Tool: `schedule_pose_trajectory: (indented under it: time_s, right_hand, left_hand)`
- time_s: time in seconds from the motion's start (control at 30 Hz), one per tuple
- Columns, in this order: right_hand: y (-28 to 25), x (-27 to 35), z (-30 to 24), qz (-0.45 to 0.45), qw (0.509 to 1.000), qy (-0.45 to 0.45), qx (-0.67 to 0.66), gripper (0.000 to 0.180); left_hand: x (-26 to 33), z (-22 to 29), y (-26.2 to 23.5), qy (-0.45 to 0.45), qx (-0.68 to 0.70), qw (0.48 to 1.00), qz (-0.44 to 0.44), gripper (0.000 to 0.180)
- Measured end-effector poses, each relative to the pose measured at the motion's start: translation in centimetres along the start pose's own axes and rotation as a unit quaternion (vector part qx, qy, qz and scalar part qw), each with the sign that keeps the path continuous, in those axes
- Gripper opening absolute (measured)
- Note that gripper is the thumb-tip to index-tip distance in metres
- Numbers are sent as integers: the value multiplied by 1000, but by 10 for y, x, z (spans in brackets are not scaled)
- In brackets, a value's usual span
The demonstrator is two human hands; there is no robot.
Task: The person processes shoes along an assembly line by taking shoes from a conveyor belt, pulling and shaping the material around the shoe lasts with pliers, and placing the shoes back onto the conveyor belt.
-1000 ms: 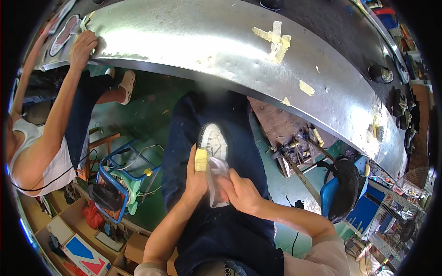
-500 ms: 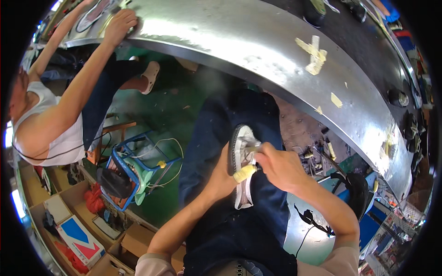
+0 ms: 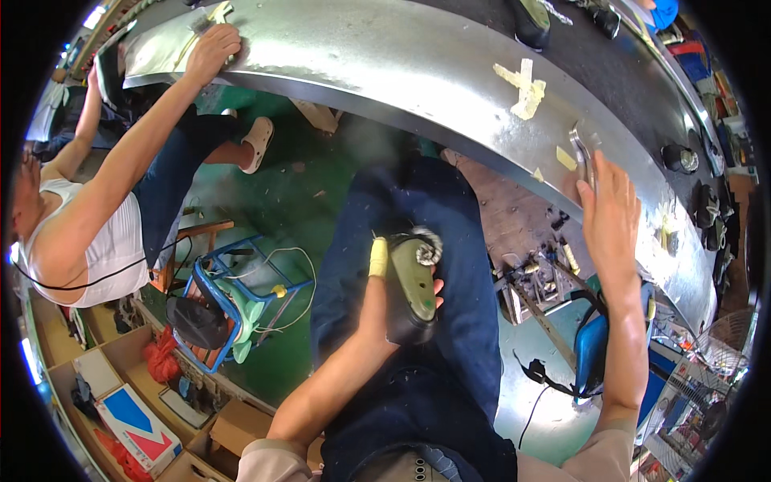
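My left hand is wrapped round a shoe on a green last, above my lap. The last's green top with its holes faces up, the shoe's black side shows along the left, and a bundle of striped lace sits at the far end. Yellow tape covers my left thumb. Over the edge of the metal bench, my right hand has its fingers stretched out. A curved metal hand tool lies at its fingertips; whether they touch it I cannot tell.
The metal bench curves across the far side, with shoes on a dark belt beyond. At left a co-worker's hand rests on the bench. A blue stool and cardboard boxes stand lower left; a wire fan guard stands right.
My right hand has left the shoe and moved up and right to the bench. The shoe has turned over: its pale underside faced up before, its green last now.
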State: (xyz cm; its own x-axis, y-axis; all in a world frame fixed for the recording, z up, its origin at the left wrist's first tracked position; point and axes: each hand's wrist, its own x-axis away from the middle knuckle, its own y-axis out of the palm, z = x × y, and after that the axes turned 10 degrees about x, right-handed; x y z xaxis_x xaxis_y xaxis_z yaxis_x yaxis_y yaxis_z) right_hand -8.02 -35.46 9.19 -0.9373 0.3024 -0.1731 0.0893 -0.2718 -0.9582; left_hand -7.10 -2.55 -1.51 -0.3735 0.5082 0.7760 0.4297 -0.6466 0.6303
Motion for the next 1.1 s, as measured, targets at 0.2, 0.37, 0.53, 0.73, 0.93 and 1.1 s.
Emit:
schedule_pose_trajectory:
  time_s: [0.2,0.37,0.53,0.73,0.93,1.1]
  right_hand:
    - [-17,85,-128,8,825,-116,-554,56]
    - [-4,99,-198,48,767,-54,-638,41]
    - [-6,102,-205,69,760,-34,-645,28]
    - [-15,104,-209,60,764,-20,-642,23]
    - [-17,105,-209,62,768,6,-637,16]
    - [-31,112,-187,-7,769,-28,-639,17]
  left_hand:
    - [8,-27,-1,67,75,992,-73,75]
    - [-26,-62,-16,156,349,887,-260,39]
    - [-22,-43,-19,120,104,890,-428,48]
    - [-4,-47,-40,125,97,954,-254,53]
    - [3,-44,-67,155,-6,987,-37,59]
    - [18,-46,-106,144,-92,982,76,64]
